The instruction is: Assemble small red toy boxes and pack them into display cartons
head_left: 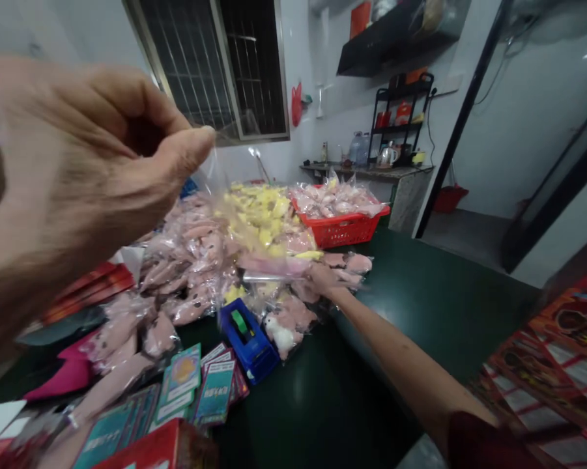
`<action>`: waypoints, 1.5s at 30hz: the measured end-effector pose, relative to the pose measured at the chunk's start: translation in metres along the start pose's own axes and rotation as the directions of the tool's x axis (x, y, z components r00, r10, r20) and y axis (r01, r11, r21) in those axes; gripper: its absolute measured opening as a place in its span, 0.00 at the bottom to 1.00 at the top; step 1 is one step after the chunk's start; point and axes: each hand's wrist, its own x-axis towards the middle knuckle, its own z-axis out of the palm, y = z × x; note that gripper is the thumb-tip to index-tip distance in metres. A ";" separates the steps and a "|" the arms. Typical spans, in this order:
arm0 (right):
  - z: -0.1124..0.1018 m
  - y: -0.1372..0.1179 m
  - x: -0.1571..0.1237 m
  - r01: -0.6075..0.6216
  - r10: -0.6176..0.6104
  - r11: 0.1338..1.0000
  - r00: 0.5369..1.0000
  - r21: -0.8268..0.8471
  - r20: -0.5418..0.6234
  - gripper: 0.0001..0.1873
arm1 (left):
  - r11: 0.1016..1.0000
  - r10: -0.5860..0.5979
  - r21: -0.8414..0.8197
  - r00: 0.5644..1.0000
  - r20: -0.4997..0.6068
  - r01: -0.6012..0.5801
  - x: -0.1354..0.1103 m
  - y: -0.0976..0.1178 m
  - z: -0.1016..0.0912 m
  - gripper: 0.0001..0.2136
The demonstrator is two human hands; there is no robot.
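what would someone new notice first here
The large raised left hand dominates the left of the view, its grip pinching the edge of a thin clear plastic bag. Beyond it, a heap of pink pieces in clear plastic bags spreads across the dark green table, with a bright red plastic basket at the far end. The outstretched right hand reaches the heap near a blue tape dispenser.

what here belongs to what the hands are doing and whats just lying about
In use: left hand pinching a clear plastic bag; right hand on bagged pink pieces; blue tape dispenser beside them.
Lying about: red plastic basket; teal printed cards; glass kettle on the far counter.
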 end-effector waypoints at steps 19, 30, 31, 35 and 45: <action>-0.199 -0.209 -0.183 0.000 -0.084 0.693 0.993 0.721 0.080 0.30 | 0.883 0.456 -0.258 0.842 0.286 -0.391 -0.074 0.094 -0.037 0.07; -0.203 -0.226 -0.230 0.219 -0.250 0.898 0.968 0.380 0.032 0.17 | 0.788 0.222 -0.596 0.834 0.506 0.152 -0.103 0.127 -0.062 0.08; -0.204 -0.226 -0.233 0.270 -0.276 0.926 0.961 0.265 -0.016 0.17 | 0.803 0.190 -0.579 0.859 0.476 0.143 -0.105 0.128 -0.061 0.09; -0.209 -0.221 -0.238 0.307 -0.313 0.950 0.934 -0.059 -0.170 0.14 | 0.925 0.095 -0.378 0.948 0.305 0.028 -0.109 0.131 -0.056 0.11; -0.241 -0.199 -0.257 0.189 -0.112 0.936 0.960 0.295 -0.258 0.14 | 0.720 0.243 -0.510 0.517 0.820 0.470 -0.099 0.134 -0.060 0.10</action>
